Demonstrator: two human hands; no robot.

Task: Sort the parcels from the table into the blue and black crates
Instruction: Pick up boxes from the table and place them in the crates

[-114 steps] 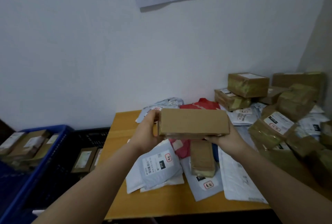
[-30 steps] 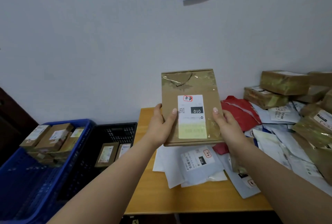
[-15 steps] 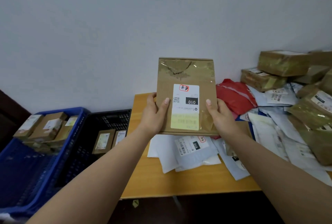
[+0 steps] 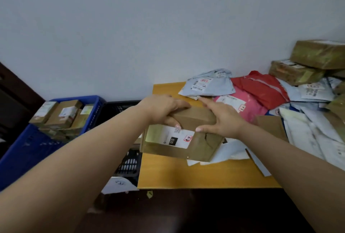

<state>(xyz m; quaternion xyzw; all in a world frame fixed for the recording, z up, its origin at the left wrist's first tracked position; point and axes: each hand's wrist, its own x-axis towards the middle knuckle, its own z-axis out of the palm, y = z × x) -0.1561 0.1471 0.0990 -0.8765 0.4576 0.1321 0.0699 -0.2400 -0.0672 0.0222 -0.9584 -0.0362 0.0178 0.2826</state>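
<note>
Brown cardboard box (image 4: 183, 135) sits between both hands at the table's (image 4: 186, 174) left front corner, label side tilted toward the camera; label (image 4: 170, 136) reads "010" sideways. Can't tell whether its lower edge rests on the tabletop or is lifted clear. Long axis runs roughly left-right, so its left end already overhangs the table edge toward the crates. Left hand (image 4: 164, 110) wraps the upper left end, fingers curled over the top edge, thumb on the label face. Right hand (image 4: 221, 118) clamps the right part, fingers laid over the top and thumb pressing the front face; index finger is extended past the box. Both crates lie to the left of the box: black crate (image 4: 128, 161) butts against the table side just below the box's left end, blue crate (image 4: 24, 150) further left, already stacked with small boxes (image 4: 61, 115). Left hand is the nearer one to either crate. Judgement: next move is a leftward carry, short drop for black, longer reach for blue. Remaining parcels – grey mailers (image 4: 209, 84), red bag (image 4: 261, 85), taped boxes (image 4: 306, 64) – pile up to the right, clear of that path.
</note>
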